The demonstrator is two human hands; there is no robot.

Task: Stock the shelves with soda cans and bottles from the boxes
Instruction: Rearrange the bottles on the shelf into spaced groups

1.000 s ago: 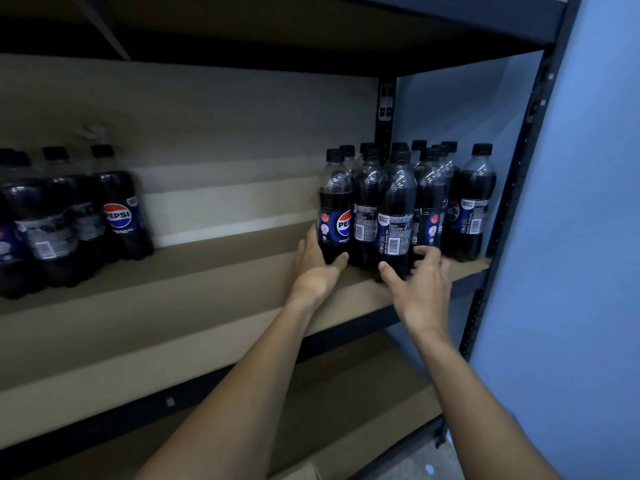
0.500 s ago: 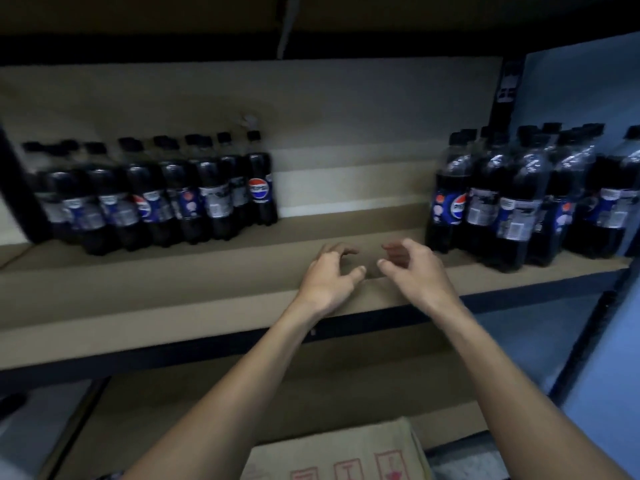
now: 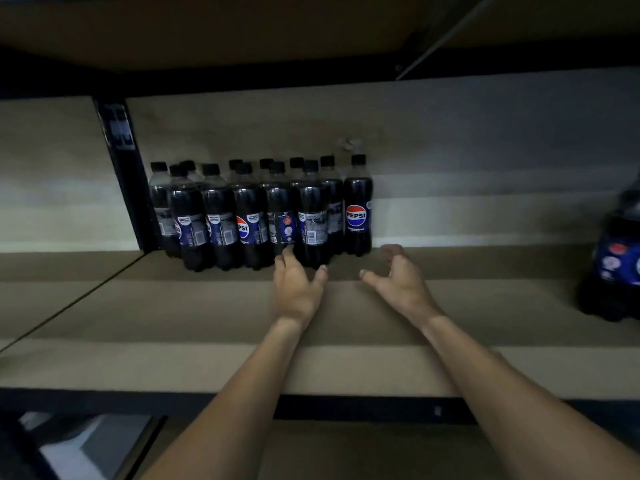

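A tan back panel (image 3: 485, 140) runs across the rear, with a small blurred fitting (image 3: 349, 145) on it. Pale floor (image 3: 86, 445) shows at lower left.

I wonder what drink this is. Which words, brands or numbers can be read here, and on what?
"PEPSI": label of the rightmost bottle in the left group.
"PSI": logo partly turned away, on a front-row bottle.
Small print and barcodes on other labels: too blurred to read.
Label of the bottle at the right edge: blurred, unreadable.
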